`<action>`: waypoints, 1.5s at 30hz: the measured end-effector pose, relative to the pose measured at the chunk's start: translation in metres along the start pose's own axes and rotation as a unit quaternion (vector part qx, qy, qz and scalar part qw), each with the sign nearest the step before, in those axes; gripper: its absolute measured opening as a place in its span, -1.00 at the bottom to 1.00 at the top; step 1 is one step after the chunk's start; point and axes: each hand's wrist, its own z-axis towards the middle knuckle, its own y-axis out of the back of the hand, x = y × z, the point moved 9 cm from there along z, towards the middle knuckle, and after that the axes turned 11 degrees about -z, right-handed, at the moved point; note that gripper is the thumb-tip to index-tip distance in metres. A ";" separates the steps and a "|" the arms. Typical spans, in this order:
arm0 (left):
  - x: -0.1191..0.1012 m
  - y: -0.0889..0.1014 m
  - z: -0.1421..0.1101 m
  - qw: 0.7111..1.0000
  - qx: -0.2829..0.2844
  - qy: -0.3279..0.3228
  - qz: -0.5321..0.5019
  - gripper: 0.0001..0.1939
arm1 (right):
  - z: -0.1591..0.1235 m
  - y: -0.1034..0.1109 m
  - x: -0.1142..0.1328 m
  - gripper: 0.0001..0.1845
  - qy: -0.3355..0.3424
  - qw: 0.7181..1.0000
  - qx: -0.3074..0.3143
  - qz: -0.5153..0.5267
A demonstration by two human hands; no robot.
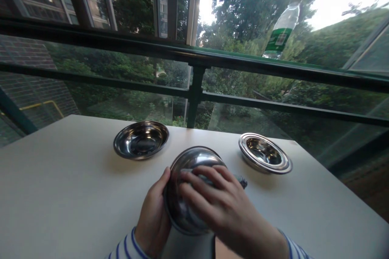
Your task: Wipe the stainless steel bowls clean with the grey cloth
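A shiny steel bowl is held tilted above the near middle of the table. My left hand grips its left rim, thumb along the edge and the other fingers behind it. Over the bowl's face lies my right hand, its fingers bent and pressed together on the metal. A thin cloth is bunched under that hand; its dark, patterned end sticks out on the right, and a pale bit shows between the fingers. The hand hides most of the cloth and much of the bowl.
On the white table, a wide steel bowl stands back left and stacked-looking steel bowls back right. A flat brownish object lies at the near edge. Behind runs a green railing; a green-labelled bottle stands on it.
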 end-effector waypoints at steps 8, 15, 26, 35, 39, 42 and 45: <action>-0.003 0.000 0.001 1.000 0.002 -0.005 -0.010 -0.72 | -0.002 0.003 0.008 -0.71 0.045 0.999 -0.009 0.019; -0.007 0.002 0.002 1.000 -0.003 -0.022 -0.004 -0.71 | -0.008 -0.009 -0.023 -0.70 -0.059 0.998 0.017 -0.025; -0.008 0.006 0.003 0.999 -0.019 -0.019 -0.017 -0.73 | -0.008 -0.014 -0.023 -0.73 -0.059 0.997 0.034 -0.028; -0.004 -0.002 0.003 0.999 0.003 -0.005 -0.036 -0.72 | -0.005 -0.015 -0.021 -0.73 -0.054 0.998 0.034 -0.027; -0.004 0.004 0.004 0.999 -0.016 -0.013 -0.034 -0.75 | -0.004 -0.017 -0.003 -0.75 0.001 0.999 0.039 -0.001; -0.003 0.008 0.005 0.999 -0.028 -0.009 -0.044 -0.79 | -0.002 -0.014 0.018 -0.75 0.054 0.998 0.030 0.033; 0.001 0.002 0.005 0.999 -0.005 0.004 -0.047 -0.78 | -0.001 -0.014 0.010 -0.73 0.020 0.999 0.031 0.025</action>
